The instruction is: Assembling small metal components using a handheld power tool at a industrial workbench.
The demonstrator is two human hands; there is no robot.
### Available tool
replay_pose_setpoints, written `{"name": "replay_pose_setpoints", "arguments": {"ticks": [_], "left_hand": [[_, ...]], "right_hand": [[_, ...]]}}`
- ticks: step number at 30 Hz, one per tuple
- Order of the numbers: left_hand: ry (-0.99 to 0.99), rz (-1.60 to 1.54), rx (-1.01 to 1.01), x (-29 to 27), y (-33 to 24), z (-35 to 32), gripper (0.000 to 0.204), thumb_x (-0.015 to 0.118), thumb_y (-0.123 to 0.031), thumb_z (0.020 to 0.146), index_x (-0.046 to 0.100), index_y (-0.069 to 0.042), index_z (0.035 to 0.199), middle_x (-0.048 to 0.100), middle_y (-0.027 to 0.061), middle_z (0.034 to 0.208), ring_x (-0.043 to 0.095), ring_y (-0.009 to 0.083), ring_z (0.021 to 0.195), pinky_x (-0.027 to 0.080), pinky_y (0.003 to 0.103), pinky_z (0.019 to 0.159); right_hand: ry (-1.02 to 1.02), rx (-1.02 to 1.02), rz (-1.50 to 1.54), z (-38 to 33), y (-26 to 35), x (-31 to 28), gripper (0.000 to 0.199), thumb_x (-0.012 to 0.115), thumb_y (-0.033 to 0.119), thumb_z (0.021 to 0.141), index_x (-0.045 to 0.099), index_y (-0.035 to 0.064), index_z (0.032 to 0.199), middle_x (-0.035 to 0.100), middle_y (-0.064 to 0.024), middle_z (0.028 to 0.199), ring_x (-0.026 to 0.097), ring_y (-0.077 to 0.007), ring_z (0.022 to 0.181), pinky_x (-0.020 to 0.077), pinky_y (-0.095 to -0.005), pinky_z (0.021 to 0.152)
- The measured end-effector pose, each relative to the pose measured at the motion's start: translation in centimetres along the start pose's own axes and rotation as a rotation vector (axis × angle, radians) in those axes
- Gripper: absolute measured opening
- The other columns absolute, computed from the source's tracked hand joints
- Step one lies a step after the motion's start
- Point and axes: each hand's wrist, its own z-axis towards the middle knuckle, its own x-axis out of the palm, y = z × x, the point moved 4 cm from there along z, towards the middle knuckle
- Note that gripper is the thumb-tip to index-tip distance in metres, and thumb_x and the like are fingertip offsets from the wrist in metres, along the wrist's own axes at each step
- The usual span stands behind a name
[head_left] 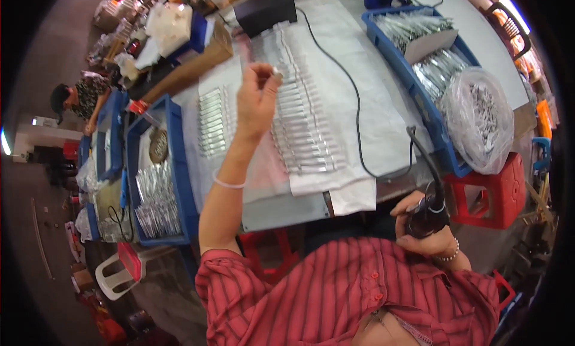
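Observation:
My left hand [257, 103] reaches over the table, thumb and fingers pinched together at the upper end of a long row of shiny slim metal pieces [302, 121]. A small pale thing shows at the fingertips, too small to name. To the left of that arm lies a shorter row of similar metal pieces [212, 121]. Down at the right, close to my body, my right hand [428, 241] wraps round a black corded hand tool [426, 219]; its cord leaves from the top. Part of the tool is hidden by the fingers.
A blue tray [446, 145] with bagged metal parts stands at the right, a red stool [494, 193] below it. At the left is another blue tray [191, 196] of metal pieces. A black cable [359, 118] crosses the white sheet. A person [84, 100] sits far left.

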Motion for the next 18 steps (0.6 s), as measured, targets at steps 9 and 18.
{"name": "replay_pose_setpoints", "arguments": {"ticks": [9, 18], "left_hand": [[0.206, -0.216, -0.440, 4.6, -4.4, -19.6, 0.032, 0.057, 0.002, 0.086, 0.049, 0.003, 0.117, 0.058, 0.0047, 0.100, 0.056, 0.0093, 0.087, 0.046, 0.022, 0.077], [0.114, -0.920, -0.905, 11.1, -3.5, -27.7, 0.030, 0.045, -0.015, 0.097, 0.040, -0.003, 0.124, 0.059, 0.0080, 0.079, 0.051, 0.0079, 0.054, 0.040, 0.017, 0.051]], "right_hand": [[-0.029, -0.054, -0.023, 1.8, -1.8, 0.9, 0.051, 0.074, 0.003, 0.060, 0.049, -0.0057, 0.103, 0.058, -0.0089, 0.061, 0.057, -0.0132, 0.055, 0.0430, -0.0221, 0.050], [0.010, 0.024, -0.123, 2.1, -3.2, 1.8, 0.050, 0.075, 0.004, 0.061, 0.050, -0.0021, 0.104, 0.058, -0.0081, 0.064, 0.054, -0.0102, 0.055, 0.0392, -0.0206, 0.051]]}}
